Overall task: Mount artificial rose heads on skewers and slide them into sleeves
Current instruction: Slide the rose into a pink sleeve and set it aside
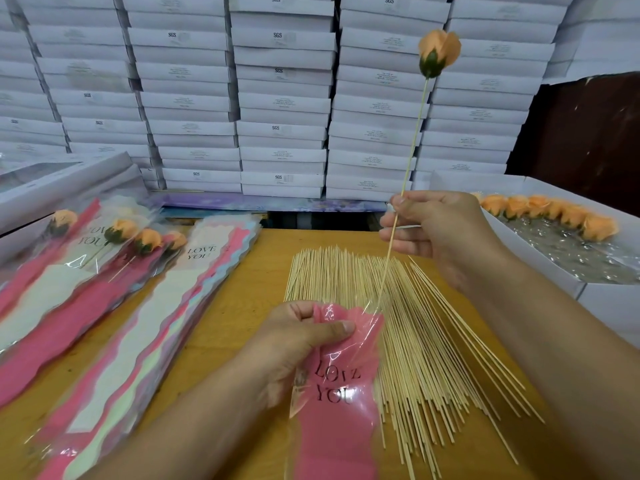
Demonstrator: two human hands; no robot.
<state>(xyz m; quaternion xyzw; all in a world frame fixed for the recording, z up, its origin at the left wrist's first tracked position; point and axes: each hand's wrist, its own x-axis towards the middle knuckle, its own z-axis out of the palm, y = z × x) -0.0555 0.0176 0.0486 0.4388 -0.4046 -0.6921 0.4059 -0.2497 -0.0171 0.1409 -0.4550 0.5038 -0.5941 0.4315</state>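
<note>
Right hand pinches a skewer at mid-length, peach rose head already mounted on its far tip and held high. Left hand grips the mouth of a pink "LOVE YOU" sleeve, thumb on top. Skewer's near tip sits at the sleeve opening; whether it is inside yet cannot be told.

Progress: four sleeved roses lie done at far left on a pile of sleeves. Current rose: mounted, sliding in looks just begun.

Left to do, by judgement, a lot: a stack of empty sleeves left of centre, a wide spread of bare skewers on the table, and a row of loose rose heads in the white tray at far right.
</note>
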